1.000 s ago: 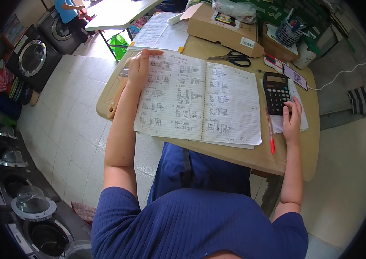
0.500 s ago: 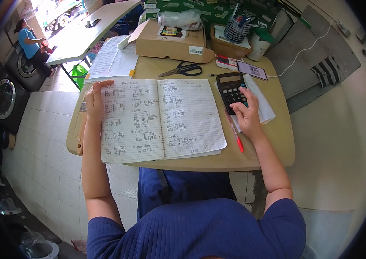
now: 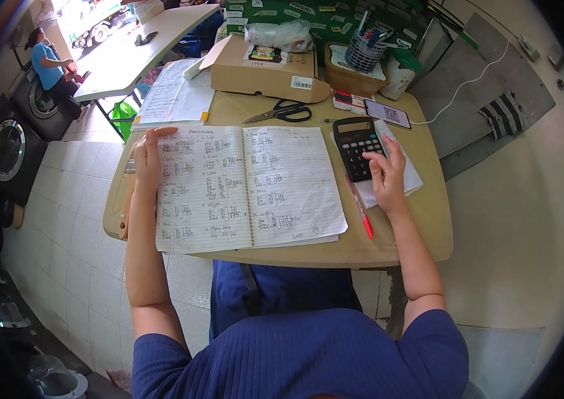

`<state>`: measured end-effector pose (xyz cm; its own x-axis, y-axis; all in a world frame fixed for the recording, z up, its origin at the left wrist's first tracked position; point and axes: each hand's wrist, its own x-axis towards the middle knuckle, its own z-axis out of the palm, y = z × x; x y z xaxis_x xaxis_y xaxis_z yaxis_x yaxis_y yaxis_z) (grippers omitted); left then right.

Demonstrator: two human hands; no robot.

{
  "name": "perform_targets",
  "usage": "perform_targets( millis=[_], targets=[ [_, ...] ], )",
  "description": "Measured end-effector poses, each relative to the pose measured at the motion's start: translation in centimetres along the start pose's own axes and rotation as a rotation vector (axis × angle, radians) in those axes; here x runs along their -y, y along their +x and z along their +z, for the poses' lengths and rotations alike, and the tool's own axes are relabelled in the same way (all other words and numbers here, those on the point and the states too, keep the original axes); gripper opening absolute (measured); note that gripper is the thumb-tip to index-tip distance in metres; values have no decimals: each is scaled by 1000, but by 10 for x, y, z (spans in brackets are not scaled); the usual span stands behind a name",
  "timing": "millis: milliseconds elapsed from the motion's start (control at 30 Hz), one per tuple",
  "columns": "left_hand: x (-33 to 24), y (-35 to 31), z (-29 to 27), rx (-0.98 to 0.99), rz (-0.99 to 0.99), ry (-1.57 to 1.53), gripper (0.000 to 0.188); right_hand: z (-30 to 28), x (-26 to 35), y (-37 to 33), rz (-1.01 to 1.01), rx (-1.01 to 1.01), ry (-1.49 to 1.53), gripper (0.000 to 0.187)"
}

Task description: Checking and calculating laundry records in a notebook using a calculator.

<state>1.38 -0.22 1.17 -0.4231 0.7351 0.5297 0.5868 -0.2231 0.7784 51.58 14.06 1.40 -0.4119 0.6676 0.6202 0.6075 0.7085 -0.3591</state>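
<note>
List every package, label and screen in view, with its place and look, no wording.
Cardboard box: back of the table, flat, brown.
White label: on the box's front edge, small rectangle with black bars.
Picture sticker: on the box's top, square, dark and colourful.
Calculator: under the right hand, black, pale display strip.
Phone: behind the calculator, lit screen with a square pattern.

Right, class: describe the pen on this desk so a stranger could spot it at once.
Start at the tan table and find the open notebook. Just past its right edge, below the black calculator, lies the pen: thin and slanted, the only thing there with a red tip.
</note>
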Motion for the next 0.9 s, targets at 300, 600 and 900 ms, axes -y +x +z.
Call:
perform_targets(
  millis=[300,600,900],
  targets=[
    [4,0,-1,1,20,0,65,-22,3,4,133,-231,148,25],
    [-6,0,-2,-11,4,37,63,-18,-11,-4,134,-213,112,27],
    [-8,-2,-2,-4,-12,7,63,-15,-12,-7,203,-57,76,31]
  ],
)
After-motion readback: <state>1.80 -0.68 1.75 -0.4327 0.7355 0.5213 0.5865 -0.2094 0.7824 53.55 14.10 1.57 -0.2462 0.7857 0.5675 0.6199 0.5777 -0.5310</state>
